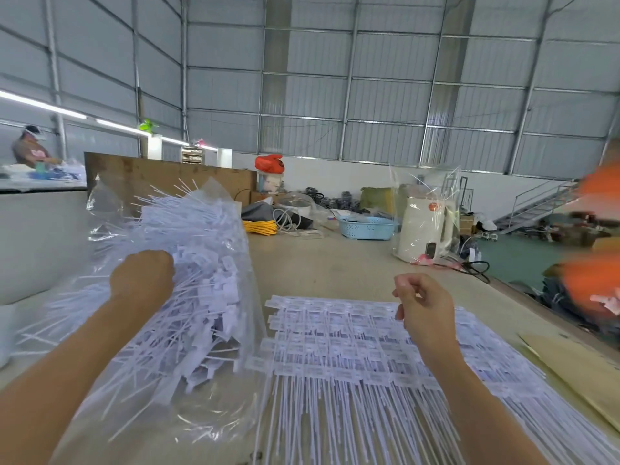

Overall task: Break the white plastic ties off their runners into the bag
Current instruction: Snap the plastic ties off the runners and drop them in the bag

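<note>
Step in hand, by my read: dropping snapped-off ties into the bag. Left hand (pixel 142 280) is at the clear bag (pixel 214 236), fingers curled among the loose white ties (pixel 201 297); can't tell if it grips any. Mid-desk (pixel 335 263), flat stack of ties on runners (pixel 352 344) lies just beside the bag. Right hand (pixel 424 307) hovers over it, fingers loosely curled, holding nothing. Next move prob. needs a fresh runner picked up w/ both hands. Cardboard (pixel 577 364) at right edge; blue basket (pixel 367 226) and white kettle (pixel 424 226) farther back, not in the way.
</note>
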Demonstrator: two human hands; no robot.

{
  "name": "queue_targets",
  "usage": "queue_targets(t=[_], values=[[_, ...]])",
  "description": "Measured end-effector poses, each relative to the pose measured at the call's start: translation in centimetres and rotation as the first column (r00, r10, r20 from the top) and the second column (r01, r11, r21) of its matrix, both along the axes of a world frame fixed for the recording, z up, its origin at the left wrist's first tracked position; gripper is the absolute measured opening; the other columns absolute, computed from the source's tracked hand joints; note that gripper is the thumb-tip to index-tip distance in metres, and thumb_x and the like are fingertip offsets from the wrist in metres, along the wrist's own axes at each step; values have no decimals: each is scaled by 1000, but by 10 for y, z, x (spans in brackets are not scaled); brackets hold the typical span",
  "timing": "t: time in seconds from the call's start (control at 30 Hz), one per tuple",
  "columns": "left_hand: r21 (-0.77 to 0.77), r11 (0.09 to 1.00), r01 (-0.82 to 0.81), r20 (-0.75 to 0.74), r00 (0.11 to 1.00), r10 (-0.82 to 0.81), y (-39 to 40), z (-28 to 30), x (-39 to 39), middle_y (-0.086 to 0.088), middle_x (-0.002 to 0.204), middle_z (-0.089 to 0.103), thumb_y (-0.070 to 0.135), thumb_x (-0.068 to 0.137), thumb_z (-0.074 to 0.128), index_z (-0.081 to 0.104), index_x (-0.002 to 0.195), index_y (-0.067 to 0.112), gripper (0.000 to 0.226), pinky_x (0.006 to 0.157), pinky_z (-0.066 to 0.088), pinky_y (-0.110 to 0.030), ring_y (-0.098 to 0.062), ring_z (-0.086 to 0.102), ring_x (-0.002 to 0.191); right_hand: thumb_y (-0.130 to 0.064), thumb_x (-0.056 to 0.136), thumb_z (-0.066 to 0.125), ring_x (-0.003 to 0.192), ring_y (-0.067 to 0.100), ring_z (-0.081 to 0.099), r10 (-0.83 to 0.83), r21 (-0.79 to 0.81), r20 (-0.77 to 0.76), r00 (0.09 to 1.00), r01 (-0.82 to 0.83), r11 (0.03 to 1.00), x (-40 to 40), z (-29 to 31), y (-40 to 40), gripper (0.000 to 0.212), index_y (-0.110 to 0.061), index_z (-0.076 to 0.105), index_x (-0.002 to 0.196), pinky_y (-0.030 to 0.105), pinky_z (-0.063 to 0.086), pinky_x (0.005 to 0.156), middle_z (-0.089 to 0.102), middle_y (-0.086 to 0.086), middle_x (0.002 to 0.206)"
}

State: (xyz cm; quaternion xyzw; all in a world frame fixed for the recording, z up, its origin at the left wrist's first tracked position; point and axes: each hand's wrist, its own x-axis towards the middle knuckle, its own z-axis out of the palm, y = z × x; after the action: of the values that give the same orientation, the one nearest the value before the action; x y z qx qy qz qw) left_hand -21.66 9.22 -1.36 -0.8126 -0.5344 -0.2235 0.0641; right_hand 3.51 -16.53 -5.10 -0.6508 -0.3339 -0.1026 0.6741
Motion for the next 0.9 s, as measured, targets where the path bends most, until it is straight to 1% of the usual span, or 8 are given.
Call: queue_targets(t=[0.17,0.23,0.3,0.37,0.5,0.63,0.8,0.9], values=[[266,955,-129,-245,949,196,-37,23,10,0,116,58,19,91,51,60,114,24,25,95,39,-36,-25,49,117,-12,91,56,64,18,57,-62,-196,68,996,74,978,6,-4,3,15,-22,60,80,20,41,52,60,-4,78],[422,892,162,-75,987,-144,-61,24,25,-7,98,64,19,92,54,69,100,17,17,82,43,-36,-30,57,99,-12,90,57,69,13,56,-96,-377,148,984,146,915,10,-8,3,16,-22,60,78,24,40,62,60,-7,79],[398,725,562,125,750,-650,-89,20,50,-9,86,69,12,91,57,73,88,10,17,72,45,-33,-28,60,82,-11,89,55,71,13,56,-91,-547,228,969,205,812,14,-13,1,14,-20,62,79,25,42,63,63,-5,82],[194,624,757,174,599,-781,-107,14,86,-4,98,71,8,93,55,73,100,11,20,77,46,-27,-18,61,87,-12,88,54,79,17,58,-89,-646,282,955,258,718,16,-16,-2,13,-14,66,86,27,46,66,66,0,89],[-157,760,630,-171,741,-650,-90,-13,151,-10,127,54,-3,90,48,56,128,13,42,97,44,-34,-26,53,115,-23,91,53,97,21,59,-76,-753,312,947,296,588,21,-19,-5,15,-15,66,95,30,49,81,64,2,103],[-147,872,466,-487,734,-474,-65,-34,166,-12,129,52,-1,93,43,54,125,8,35,95,44,-37,-29,52,118,-29,93,49,102,21,55,-45,-805,350,936,325,497,24,-23,-2,18,-19,62,100,28,46,83,59,2,109],[-19,873,487,-577,708,-408,-66,-30,170,-12,124,55,-4,91,49,57,119,5,30,91,46,-33,-27,58,113,-31,95,48,108,23,50,-42,-807,384,922,358,471,19,-24,-2,22,-20,60,110,34,46,92,54,4,114],[18,861,509,-441,777,-450,-72,-3,157,-7,117,59,9,93,47,55,115,13,23,84,45,-32,-24,60,106,-29,95,49,120,20,43,-128,-721,425,896,420,551,17,-14,-6,33,-23,50,127,37,41,97,47,0,127]])
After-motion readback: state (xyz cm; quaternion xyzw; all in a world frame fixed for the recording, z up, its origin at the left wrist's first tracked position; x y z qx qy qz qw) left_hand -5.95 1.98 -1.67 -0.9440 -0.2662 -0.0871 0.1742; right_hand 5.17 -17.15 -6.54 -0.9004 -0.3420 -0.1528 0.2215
